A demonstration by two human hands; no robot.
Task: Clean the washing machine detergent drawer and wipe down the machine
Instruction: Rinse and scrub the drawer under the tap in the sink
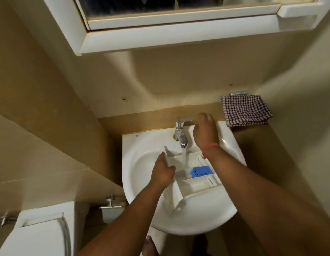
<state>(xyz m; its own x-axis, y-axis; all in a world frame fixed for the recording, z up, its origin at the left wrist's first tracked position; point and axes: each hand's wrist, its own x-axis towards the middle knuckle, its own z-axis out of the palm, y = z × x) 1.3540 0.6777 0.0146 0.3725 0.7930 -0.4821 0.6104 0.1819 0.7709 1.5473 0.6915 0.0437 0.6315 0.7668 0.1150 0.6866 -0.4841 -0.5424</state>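
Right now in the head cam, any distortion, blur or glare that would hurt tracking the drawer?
Head view: strong wide-angle bending at the edges, cabinet and forearms stretched; warm dim light, soft shadows; mild glare on the sink rim and tap; right hand slightly blurred; left hand and detergent drawer reasonably sharp.

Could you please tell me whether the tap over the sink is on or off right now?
On: water runs from the tap into the detergent drawer, which the left hand holds.
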